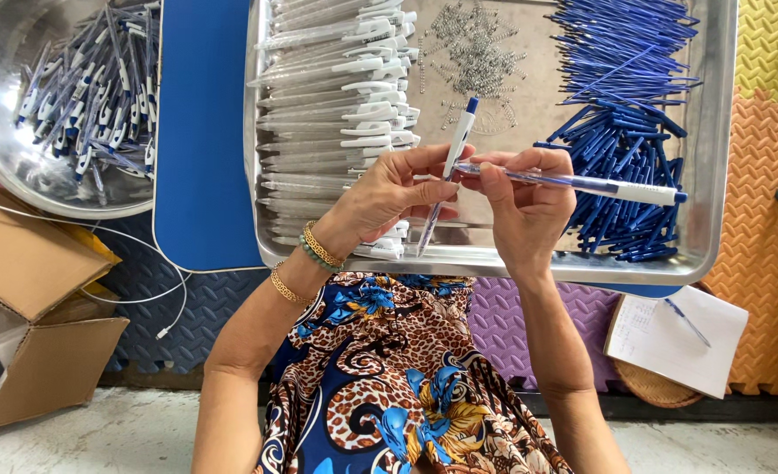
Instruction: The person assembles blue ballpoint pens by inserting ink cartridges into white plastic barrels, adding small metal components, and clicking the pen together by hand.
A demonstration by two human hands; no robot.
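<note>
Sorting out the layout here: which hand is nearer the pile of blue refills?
Right. The right hand is beside the blue refills, at their left; the left hand is farther left, over the white barrels.

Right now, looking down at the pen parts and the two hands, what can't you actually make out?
- Head view, steel tray: its far edge is cut off by the top of the frame.
- Springs: too small to count.
- Round bowl: its left side runs off the frame.
- Left hand and right hand: the fingers cover where the two pens meet.
- Notepad: its writing is too small.
</note>
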